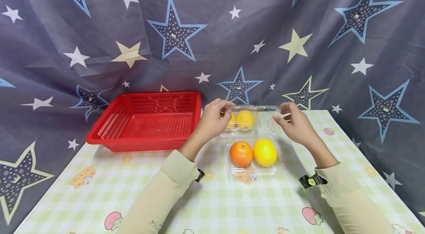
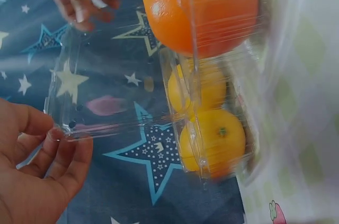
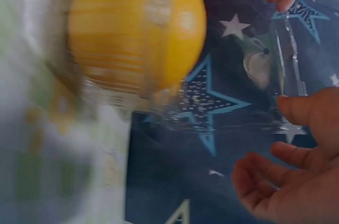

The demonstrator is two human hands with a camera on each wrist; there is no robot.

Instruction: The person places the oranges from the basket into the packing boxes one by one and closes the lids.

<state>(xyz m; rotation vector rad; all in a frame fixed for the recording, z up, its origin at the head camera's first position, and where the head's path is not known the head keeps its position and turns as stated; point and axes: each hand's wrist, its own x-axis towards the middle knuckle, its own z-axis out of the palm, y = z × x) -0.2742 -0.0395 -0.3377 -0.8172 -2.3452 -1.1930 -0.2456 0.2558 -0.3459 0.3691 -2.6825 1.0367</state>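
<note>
An orange (image 1: 241, 153) and a larger yellow citrus fruit (image 1: 265, 152) sit side by side in a clear plastic clamshell box (image 1: 232, 170). Its transparent lid (image 2: 114, 128) stands raised at the back. My left hand (image 1: 214, 117) pinches the lid's left corner between thumb and fingers. At the opposite corner is my right hand (image 1: 293, 123), its thumb at the lid edge and its fingers loosely bent, apart from the thumb (image 3: 307, 113). Behind the lid lie two smaller yellow-orange fruits (image 2: 213, 136), seen through clear plastic; whether they have their own box is hard to tell.
A red plastic basket (image 1: 142, 145) with perforated sides stands on the left of the table. A green-checked cloth (image 1: 109, 186) with printed fruit covers the tabletop. Directly behind the table hangs a dark star-patterned curtain (image 1: 212, 57).
</note>
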